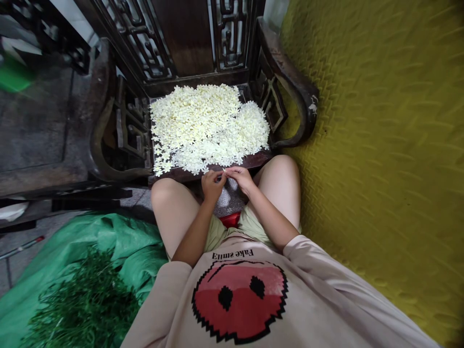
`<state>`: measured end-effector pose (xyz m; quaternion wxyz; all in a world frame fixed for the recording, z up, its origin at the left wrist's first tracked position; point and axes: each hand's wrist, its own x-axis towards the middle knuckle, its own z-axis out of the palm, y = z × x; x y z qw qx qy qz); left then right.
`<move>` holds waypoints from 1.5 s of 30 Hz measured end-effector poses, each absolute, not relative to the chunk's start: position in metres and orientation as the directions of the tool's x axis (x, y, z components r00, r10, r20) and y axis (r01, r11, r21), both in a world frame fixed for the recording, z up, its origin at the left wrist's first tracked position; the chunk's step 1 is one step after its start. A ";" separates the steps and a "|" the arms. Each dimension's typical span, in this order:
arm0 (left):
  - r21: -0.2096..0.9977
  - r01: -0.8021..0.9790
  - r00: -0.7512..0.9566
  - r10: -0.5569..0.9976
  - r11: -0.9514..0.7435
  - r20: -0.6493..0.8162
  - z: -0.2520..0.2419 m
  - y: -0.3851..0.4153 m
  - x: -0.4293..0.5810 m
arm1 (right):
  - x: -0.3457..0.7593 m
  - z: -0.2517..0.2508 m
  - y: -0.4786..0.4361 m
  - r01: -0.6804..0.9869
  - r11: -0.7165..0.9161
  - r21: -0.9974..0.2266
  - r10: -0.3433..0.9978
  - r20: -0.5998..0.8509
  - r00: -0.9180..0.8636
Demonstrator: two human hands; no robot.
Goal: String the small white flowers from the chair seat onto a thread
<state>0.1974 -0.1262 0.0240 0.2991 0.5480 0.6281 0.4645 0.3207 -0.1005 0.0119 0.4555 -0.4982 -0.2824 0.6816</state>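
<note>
A thick layer of small white flowers (203, 116) covers the seat of a dark carved wooden chair. Just in front of the seat's front edge, my left hand (212, 186) is closed, thumb and forefinger pinched together. My right hand (240, 178) meets it at the fingertips, also in a pinch. A tiny pale tip, which looks like part of a white flower, shows between the two sets of fingertips. It is too small to tell which hand has hold of it. Both hands hover between my knees.
The chair's curved armrests (308, 108) rise on both sides of the seat. A textured yellow surface (380, 145) stands along the right. At lower left, a green sheet (108, 229) holds a heap of green stems (87, 304). A dark wooden bench (32, 125) extends left.
</note>
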 end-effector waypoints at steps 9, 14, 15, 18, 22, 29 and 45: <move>0.891 0.450 -0.193 0.967 -0.064 0.168 0.025 -0.127 0.198 | 0.321 0.011 -0.102 -0.358 -0.435 -0.826 0.897 -0.431 -0.097; 0.915 0.400 -0.217 0.966 -0.045 0.143 0.028 -0.127 0.198 | 0.321 0.009 -0.101 -0.373 -0.436 -0.819 0.897 -0.429 -0.108; 0.922 0.386 -0.218 0.967 -0.039 0.133 0.028 -0.128 0.198 | 0.321 0.008 -0.101 -0.375 -0.441 -0.815 0.894 -0.434 -0.108; 0.924 0.381 -0.209 0.970 -0.036 0.124 0.027 -0.128 0.198 | 0.320 0.009 -0.101 -0.384 -0.455 -0.804 0.887 -0.449 -0.110; 0.903 0.426 -0.203 0.968 -0.051 0.151 0.024 -0.128 0.198 | 0.320 0.011 -0.101 -0.370 -0.452 -0.811 0.889 -0.444 -0.114; 0.882 0.467 -0.217 0.960 -0.060 0.180 0.025 -0.128 0.199 | 0.320 0.014 -0.101 -0.372 -0.445 -0.815 0.893 -0.435 -0.116; 0.795 0.602 -0.158 0.964 -0.076 0.212 0.025 -0.127 0.201 | 0.319 0.003 -0.100 -0.344 -0.444 -0.828 0.896 -0.424 -0.135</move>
